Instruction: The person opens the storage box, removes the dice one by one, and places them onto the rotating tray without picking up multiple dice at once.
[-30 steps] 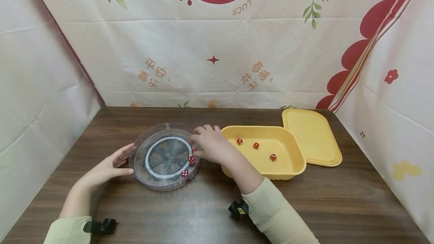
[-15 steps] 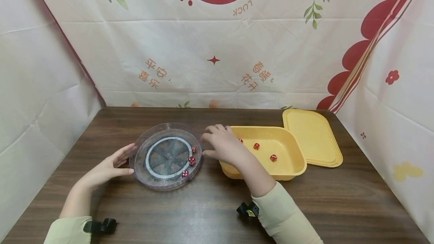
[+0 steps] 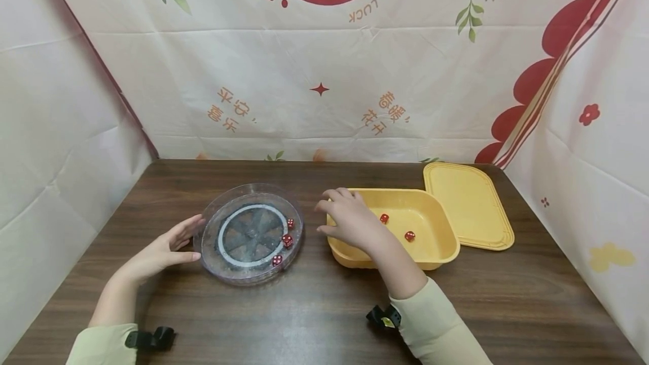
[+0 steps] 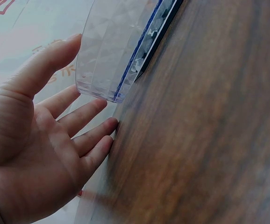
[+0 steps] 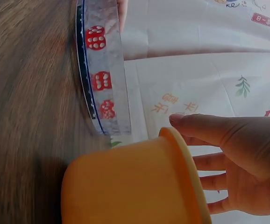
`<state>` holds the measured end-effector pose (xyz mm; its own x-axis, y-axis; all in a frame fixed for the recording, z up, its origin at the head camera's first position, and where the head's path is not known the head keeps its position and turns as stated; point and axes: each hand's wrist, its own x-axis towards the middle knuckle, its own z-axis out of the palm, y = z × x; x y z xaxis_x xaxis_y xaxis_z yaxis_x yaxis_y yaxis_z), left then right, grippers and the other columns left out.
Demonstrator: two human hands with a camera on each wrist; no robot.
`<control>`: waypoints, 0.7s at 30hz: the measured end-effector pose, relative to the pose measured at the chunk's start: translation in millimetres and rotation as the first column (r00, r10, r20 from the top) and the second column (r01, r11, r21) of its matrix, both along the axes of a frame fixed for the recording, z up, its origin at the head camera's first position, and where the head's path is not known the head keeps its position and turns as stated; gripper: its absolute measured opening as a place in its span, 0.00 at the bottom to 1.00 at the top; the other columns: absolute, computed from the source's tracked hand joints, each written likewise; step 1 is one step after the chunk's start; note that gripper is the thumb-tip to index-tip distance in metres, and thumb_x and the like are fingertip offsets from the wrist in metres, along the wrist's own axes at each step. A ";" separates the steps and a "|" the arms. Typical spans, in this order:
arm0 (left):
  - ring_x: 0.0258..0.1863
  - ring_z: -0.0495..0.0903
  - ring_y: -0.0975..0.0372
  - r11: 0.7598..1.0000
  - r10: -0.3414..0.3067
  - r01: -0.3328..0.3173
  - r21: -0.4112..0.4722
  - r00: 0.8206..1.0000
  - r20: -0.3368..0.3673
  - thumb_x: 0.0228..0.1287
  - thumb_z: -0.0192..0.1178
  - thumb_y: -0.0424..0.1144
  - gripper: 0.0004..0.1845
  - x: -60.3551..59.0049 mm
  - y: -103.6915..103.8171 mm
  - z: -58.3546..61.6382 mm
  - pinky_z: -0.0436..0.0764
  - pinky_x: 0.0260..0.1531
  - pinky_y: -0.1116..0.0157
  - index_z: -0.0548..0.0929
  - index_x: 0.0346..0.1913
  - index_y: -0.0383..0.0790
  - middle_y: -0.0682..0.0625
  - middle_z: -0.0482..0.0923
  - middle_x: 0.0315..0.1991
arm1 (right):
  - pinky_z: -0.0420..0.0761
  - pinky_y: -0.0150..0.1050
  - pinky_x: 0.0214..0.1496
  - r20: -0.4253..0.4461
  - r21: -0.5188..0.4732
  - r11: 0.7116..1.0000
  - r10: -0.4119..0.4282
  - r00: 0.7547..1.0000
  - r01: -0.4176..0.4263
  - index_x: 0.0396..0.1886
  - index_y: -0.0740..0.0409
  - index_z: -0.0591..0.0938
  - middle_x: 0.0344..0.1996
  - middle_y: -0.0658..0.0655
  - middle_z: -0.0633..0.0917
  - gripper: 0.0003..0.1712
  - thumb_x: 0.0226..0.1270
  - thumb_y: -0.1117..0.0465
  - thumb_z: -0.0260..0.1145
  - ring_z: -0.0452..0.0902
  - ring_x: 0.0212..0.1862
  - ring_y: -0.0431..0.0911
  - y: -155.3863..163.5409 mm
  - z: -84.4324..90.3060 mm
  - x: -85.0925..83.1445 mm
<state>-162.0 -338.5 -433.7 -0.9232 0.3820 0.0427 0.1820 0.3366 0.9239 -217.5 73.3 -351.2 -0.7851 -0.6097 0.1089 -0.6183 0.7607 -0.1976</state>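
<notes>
Table [image 3: 314, 308]: dark wood grain, with printed cloth walls on three sides.
Yellow lid [image 3: 467, 204]: lies flat at the back right, its near edge touching the yellow tub.
Yellow tub [image 3: 436, 252]: right of centre, open on top; two red dice [image 3: 409, 236] show on its floor (anything under the hand is hidden).
Clear round dish [image 3: 252, 232]: left of centre, well apart from the tub, a grey wheel pattern inside.
Left hand [image 3: 161, 251]: fingers straight and loosely spread, resting at the dish's left rim; in the left wrist view the fingertips [image 4: 108, 125] lie on the table just beside the clear wall [image 4: 111, 51], gripping nothing.
Right hand [image 3: 350, 219]: over the tub's left end, fingers relaxed and slightly apart, nothing seen held.
Dice in dish [image 3: 287, 240]: three red ones along the right inner edge, in a curved row (also plain in the right wrist view [image 5: 101, 80]).
</notes>
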 end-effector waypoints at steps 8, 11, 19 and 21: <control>0.64 0.57 0.77 1.000 0.000 0.000 0.003 1.000 0.008 0.61 0.63 0.29 0.43 -1.3 -2.0 -1.5 0.60 0.56 0.81 0.50 0.73 0.31 0.30 0.50 0.71 | 0.63 0.56 0.60 -0.033 0.000 1.000 -0.011 0.999 0.011 0.47 0.49 0.83 0.56 0.57 0.77 0.19 0.59 0.47 0.71 0.66 0.60 0.55 10.9 -2.2 -1.2; 0.64 0.57 0.77 1.000 0.004 -0.004 -0.001 1.000 0.015 0.61 0.64 0.30 0.43 -1.4 -2.7 -1.9 0.60 0.56 0.81 0.50 0.74 0.32 0.31 0.50 0.72 | 0.63 0.56 0.59 -0.034 -0.006 1.000 -0.011 0.999 0.011 0.46 0.49 0.84 0.54 0.57 0.77 0.18 0.59 0.48 0.71 0.66 0.59 0.55 14.4 -2.1 -1.3; 0.64 0.57 0.78 1.000 0.007 -0.007 -0.007 1.000 0.013 0.61 0.64 0.30 0.43 -1.1 -2.6 -2.5 0.60 0.56 0.82 0.50 0.74 0.32 0.31 0.50 0.72 | 0.62 0.57 0.58 -0.052 -0.015 1.000 0.009 0.999 -0.010 0.45 0.53 0.83 0.50 0.56 0.78 0.17 0.57 0.51 0.72 0.68 0.58 0.56 25.0 -4.4 -3.1; 0.64 0.56 0.78 1.000 0.008 -0.008 -0.009 1.000 0.015 0.61 0.64 0.31 0.43 -1.2 -2.6 -2.1 0.59 0.56 0.81 0.50 0.74 0.32 0.31 0.50 0.72 | 0.62 0.56 0.58 -0.042 -0.018 1.000 -0.003 0.999 0.003 0.46 0.53 0.83 0.51 0.57 0.78 0.18 0.58 0.52 0.72 0.67 0.58 0.56 28.6 -5.4 -3.9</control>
